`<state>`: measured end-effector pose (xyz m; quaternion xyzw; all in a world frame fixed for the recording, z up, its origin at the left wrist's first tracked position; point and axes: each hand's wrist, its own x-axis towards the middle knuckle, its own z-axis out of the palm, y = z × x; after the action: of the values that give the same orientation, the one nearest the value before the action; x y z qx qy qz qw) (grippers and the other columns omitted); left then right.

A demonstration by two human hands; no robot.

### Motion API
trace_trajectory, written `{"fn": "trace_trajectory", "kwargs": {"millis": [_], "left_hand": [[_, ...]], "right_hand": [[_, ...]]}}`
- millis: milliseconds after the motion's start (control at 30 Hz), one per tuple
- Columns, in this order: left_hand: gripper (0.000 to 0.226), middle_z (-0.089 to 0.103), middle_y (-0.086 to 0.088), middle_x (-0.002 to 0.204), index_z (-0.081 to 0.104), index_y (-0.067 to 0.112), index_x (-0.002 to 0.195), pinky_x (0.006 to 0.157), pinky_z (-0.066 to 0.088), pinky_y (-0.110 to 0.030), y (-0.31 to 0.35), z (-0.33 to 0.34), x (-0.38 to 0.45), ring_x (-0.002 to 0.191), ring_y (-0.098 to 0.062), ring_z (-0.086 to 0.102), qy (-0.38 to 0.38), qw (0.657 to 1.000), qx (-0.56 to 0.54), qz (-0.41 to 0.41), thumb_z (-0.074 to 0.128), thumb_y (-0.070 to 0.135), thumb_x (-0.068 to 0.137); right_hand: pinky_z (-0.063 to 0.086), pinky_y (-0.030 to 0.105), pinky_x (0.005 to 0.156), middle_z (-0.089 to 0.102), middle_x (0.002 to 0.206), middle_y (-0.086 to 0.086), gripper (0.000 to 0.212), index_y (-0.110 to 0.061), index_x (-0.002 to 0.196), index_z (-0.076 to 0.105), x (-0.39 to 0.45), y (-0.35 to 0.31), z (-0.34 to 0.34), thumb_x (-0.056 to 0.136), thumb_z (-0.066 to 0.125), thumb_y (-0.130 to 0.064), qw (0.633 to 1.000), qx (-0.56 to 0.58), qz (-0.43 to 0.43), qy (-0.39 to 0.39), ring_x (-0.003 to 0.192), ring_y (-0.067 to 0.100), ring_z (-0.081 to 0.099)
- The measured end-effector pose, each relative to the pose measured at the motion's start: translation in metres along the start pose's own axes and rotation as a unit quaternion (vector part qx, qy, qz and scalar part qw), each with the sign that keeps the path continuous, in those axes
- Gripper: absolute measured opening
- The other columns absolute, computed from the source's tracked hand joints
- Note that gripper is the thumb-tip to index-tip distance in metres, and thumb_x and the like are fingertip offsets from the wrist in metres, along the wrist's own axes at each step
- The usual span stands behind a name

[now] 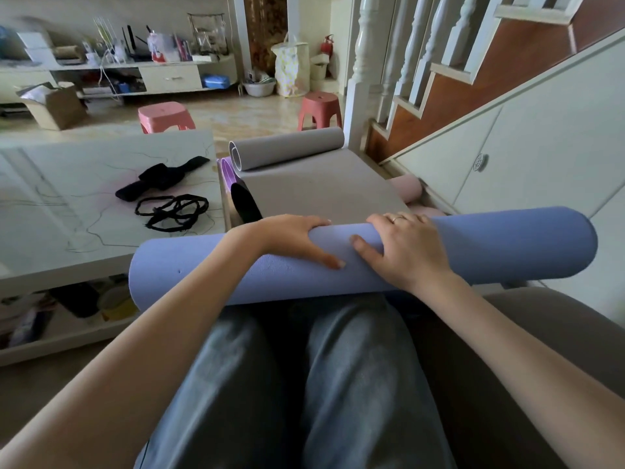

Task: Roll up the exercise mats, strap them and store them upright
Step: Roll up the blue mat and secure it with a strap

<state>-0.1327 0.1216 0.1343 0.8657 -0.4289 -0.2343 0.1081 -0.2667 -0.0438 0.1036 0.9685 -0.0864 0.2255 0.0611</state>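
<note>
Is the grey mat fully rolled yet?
No. The grey mat is only partly rolled: a roll sits at its far end, the rest lies flat.

The rolled mat [490, 245] across the lap is plain periwinkle blue, lightly pebbled. Beyond it a grey mat [321, 187] lies half rolled, with a purple roll [227, 172] and a black roll end [245, 204] at its left edge and a pale pink roll [407, 186] at its right. On the white, thinly veined worktop [67, 184] lie black straps [169, 208]. Two stools [165, 116] are coral red. The trousers [355, 384] are faded grey-blue.
</note>
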Motion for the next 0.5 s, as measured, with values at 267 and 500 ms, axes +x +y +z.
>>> {"fn": "trace_trajectory", "kwargs": {"millis": [267,500], "left_hand": [[0.123,0.051,0.001,0.131,0.019,0.037,0.143,0.093,0.041,-0.046,-0.018,0.017,-0.008,0.119,-0.029,0.049,0.094,0.975,0.2,-0.029,0.075,0.078,0.042],[0.104,0.064,0.003,0.112,0.037,0.033,0.132,0.085,0.048,-0.034,-0.02,-0.003,0.003,0.101,-0.023,0.06,0.045,0.986,0.16,-0.003,0.081,0.07,0.044]], "right_hand": [[0.036,0.032,0.063,0.064,0.081,0.008,0.063,-0.012,0.082,0.054,0.043,0.011,0.005,0.093,0.022,-0.066,0.991,0.042,0.042,-0.118,0.08,0.03,0.06],[0.017,0.059,0.111,0.022,0.156,0.01,0.109,-0.027,0.152,0.011,0.011,-0.011,-0.004,0.066,0.037,-0.088,0.975,-0.057,-0.054,-0.207,0.142,0.032,0.025]]}}
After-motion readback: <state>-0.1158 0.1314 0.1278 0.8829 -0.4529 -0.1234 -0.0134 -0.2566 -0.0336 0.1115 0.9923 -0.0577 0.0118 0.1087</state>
